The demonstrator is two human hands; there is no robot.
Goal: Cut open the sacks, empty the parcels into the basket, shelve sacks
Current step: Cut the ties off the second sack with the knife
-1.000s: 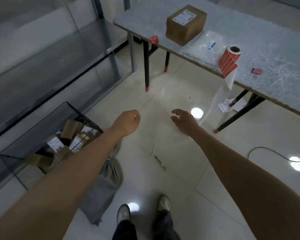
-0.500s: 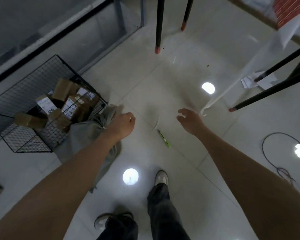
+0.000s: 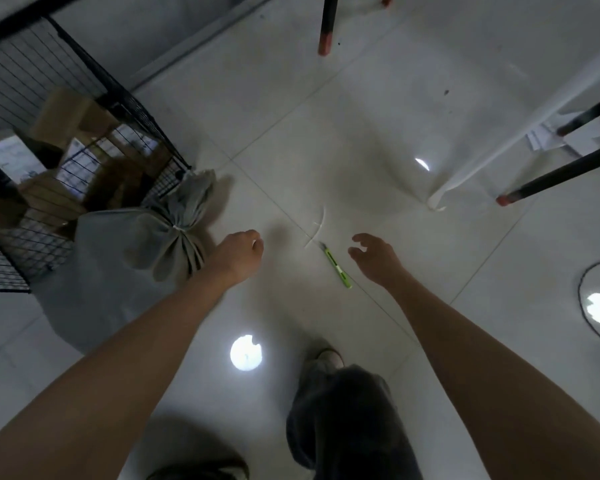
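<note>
A grey sack [image 3: 118,258], tied at the neck with a white tie, lies on the floor against the black wire basket [image 3: 94,74]. Several cardboard parcels [image 3: 66,119] fill the basket. A green utility knife [image 3: 336,266] lies on the tiles, blade end near a cut white zip tie [image 3: 319,225]. My left hand [image 3: 238,252] hovers just right of the sack's neck, fingers curled, holding nothing. My right hand [image 3: 374,258] is spread open just right of the knife, not touching it.
Black table legs with red feet stand at the top [image 3: 324,43] and at the right [image 3: 534,185]. A white paper strip [image 3: 492,147] hangs down to the floor. A black cable [image 3: 589,306] loops at the right edge. My legs and shoes are below.
The view has tilted down and closer to the floor. Both hands have lowered toward the tiles; my right hand has come beside the knife, my left beside the sack's neck.
</note>
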